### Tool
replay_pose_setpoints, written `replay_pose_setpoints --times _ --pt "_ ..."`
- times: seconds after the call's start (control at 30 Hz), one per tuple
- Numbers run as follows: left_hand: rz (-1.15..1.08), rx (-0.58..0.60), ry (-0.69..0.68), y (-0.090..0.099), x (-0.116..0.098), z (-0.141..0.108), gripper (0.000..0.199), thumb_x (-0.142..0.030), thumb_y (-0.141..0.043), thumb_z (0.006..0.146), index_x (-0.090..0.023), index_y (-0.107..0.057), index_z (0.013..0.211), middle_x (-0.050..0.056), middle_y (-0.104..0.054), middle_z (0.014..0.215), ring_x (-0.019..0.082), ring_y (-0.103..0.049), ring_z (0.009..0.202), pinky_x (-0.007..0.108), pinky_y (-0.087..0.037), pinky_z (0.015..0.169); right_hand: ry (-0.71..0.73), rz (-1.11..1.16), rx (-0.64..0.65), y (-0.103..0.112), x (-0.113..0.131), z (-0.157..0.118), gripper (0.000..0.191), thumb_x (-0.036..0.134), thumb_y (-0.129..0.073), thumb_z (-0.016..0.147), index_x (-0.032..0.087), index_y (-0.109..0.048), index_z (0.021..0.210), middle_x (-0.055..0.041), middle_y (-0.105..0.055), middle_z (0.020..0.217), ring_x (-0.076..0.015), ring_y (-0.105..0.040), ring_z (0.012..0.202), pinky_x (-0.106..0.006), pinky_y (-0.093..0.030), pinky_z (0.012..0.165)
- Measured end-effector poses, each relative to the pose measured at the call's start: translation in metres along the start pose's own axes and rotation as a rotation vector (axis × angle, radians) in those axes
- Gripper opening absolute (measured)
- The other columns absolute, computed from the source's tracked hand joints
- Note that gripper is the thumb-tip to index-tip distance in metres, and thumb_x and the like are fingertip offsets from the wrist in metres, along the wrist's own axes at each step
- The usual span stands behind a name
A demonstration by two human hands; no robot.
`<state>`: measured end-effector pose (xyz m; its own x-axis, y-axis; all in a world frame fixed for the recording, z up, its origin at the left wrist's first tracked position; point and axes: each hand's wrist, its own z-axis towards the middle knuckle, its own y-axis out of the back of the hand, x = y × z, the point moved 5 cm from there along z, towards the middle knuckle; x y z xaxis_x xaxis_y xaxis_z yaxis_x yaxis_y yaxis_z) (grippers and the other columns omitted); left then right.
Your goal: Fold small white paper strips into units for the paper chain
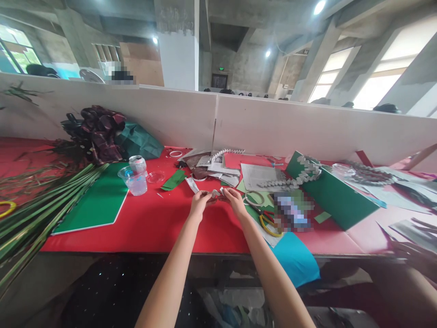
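Both arms reach forward over the red tabletop, and the hands face each other close together. My left hand pinches a small folded piece of whitish paper between thumb and fingers. Another small pale folded paper piece is at the fingertips of my right hand, which is also closed. Whether the two pieces are joined cannot be made out. Just behind my left hand lies a white paper strip. To the right of my right hand are a roll of tape and yellow-handled scissors.
Zigzag folded-paper chains rest by an upright green board. At left are a plastic cup, a can, a green board and long leaves. Blue paper overhangs the front edge. Another person's hand shows at right.
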<state>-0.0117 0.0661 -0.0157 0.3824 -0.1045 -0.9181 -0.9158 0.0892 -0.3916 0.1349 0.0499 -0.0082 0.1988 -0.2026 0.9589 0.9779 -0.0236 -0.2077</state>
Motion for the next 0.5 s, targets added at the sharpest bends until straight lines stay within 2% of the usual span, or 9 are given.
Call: replay_pose_setpoints --times 0.13,0.23,0.37,0.5 --pt "0.133 0.019 -0.056 -0.001 0.0 0.0 0.019 -0.026 -0.07 0.069 -0.015 -0.059 0.08 0.005 -0.068 0.075 0.019 -0.068 0.068 0.037 -0.057 0.072 0.044 0.009 -0.008 0.002 0.001 0.001 0.034 0.052 -0.066 0.074 0.018 -0.064 0.076 -0.0031 -0.063 0.074 -0.0181 -0.062 0.074 -0.036 -0.051 0.082" --pt "0.307 0.021 -0.193 -0.004 -0.006 -0.001 0.017 -0.023 -0.064 0.072 -0.015 -0.064 0.087 0.007 -0.068 0.081 0.019 -0.066 0.071 0.035 -0.057 0.066 0.076 0.024 0.016 0.001 0.003 0.0 0.029 0.047 -0.066 0.076 0.018 -0.066 0.077 -0.0039 -0.065 0.078 -0.0183 -0.062 0.079 -0.036 -0.049 0.086" --pt "0.478 0.003 -0.378 -0.007 -0.016 -0.004 0.013 -0.022 -0.059 0.074 -0.017 -0.066 0.084 0.007 -0.068 0.084 0.018 -0.064 0.075 0.03 -0.053 0.069 0.073 0.045 0.033 -0.001 0.003 -0.001 0.029 0.047 -0.066 0.076 0.018 -0.067 0.08 -0.0046 -0.067 0.082 -0.0192 -0.063 0.084 -0.037 -0.048 0.089" --pt "0.63 0.03 -0.457 -0.012 -0.017 -0.008 0.012 -0.03 -0.059 0.077 -0.019 -0.064 0.079 0.005 -0.068 0.079 0.018 -0.063 0.076 0.027 -0.048 0.07 0.067 -0.023 0.015 0.0 0.003 -0.001 0.031 0.049 -0.066 0.075 0.018 -0.066 0.076 -0.0041 -0.066 0.076 -0.019 -0.061 0.08 -0.036 -0.049 0.087"
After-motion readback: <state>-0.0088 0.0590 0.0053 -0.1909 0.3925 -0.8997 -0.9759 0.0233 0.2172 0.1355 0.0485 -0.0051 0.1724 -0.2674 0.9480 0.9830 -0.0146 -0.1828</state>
